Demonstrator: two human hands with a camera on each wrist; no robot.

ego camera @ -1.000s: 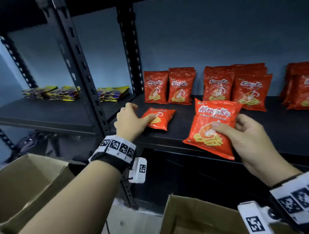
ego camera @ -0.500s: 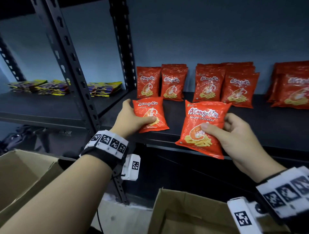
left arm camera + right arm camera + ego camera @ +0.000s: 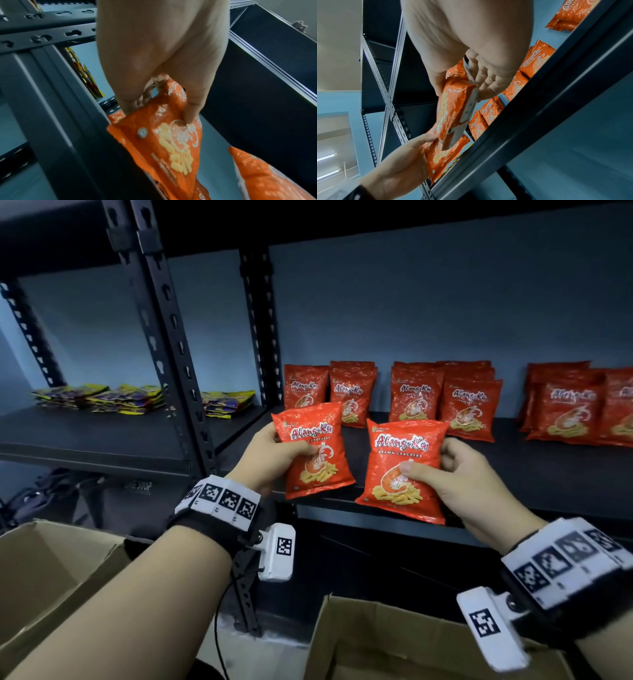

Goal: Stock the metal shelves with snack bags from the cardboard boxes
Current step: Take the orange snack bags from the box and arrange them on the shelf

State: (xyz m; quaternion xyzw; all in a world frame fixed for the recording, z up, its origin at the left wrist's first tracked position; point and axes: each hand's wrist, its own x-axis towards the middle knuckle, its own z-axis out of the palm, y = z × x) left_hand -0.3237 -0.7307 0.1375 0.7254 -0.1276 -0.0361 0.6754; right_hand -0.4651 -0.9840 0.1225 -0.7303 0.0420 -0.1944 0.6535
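My left hand (image 3: 274,451) grips a red prawn-cracker bag (image 3: 317,451) upright by its left side, thumb across the front, above the front edge of the black metal shelf (image 3: 534,484). The left wrist view shows the same bag (image 3: 164,142) pinched under the thumb of the left hand (image 3: 163,94). My right hand (image 3: 455,474) holds a second red bag (image 3: 394,460) by its right side, just right of the first. The right wrist view shows this bag (image 3: 453,108) edge-on in the right hand (image 3: 471,75). Several red bags (image 3: 442,402) stand along the shelf's back.
Two open cardboard boxes sit low in front: one at the left (image 3: 51,577), one at the bottom middle (image 3: 394,645). A black upright post (image 3: 164,344) divides the shelves. The left shelf (image 3: 85,436) carries flat yellow-purple packets (image 3: 120,398). More red bags (image 3: 575,409) stand far right.
My left hand picked the small bag up from lying flat on the shelf and turned it upright. The right hand's bag rose slightly and straightened beside it.
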